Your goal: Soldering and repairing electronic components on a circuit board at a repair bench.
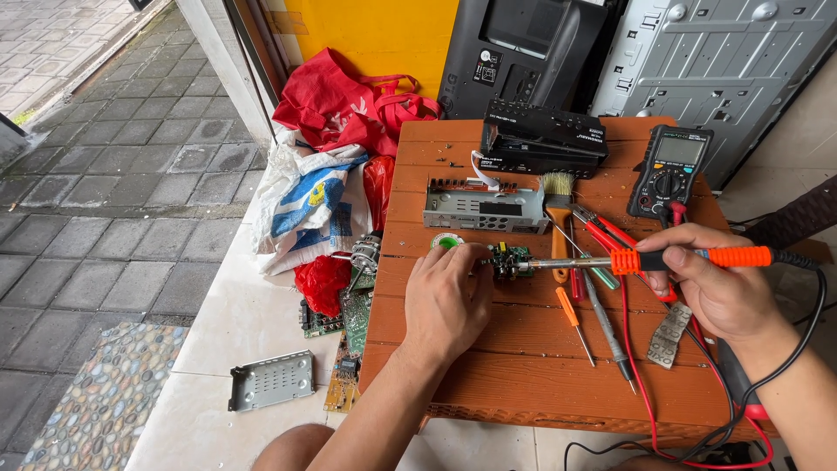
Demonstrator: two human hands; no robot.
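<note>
Left hand [446, 301] lay palm-down on the small orange-brown wooden counter [523, 366], fingers curled and pressed onto a small green circuit board [509, 260], which sat mid-counter just in front of a grey metal chassis panel [482, 208]. Right hand [711, 283] was closed around the orange handle of a soldering iron [663, 259], held level, its metal tip reaching left to the board. A small round green tin [445, 241] sat just beside the left hand's fingers. A wooden-handled brush with pale bristles [558, 218] lay right of the chassis, red-handled pliers [610, 234] under the iron. An orange-handled screwdriver [571, 318] and a grey probe [606, 327] lay near the counter's front. A black digital multimeter [670, 170] stood at the far right corner, a black plastic box [542, 137] at the back. On the white tiled floor [235, 331] lay a grey metal plate [272, 380] and loose circuit boards [344, 349].
</note>
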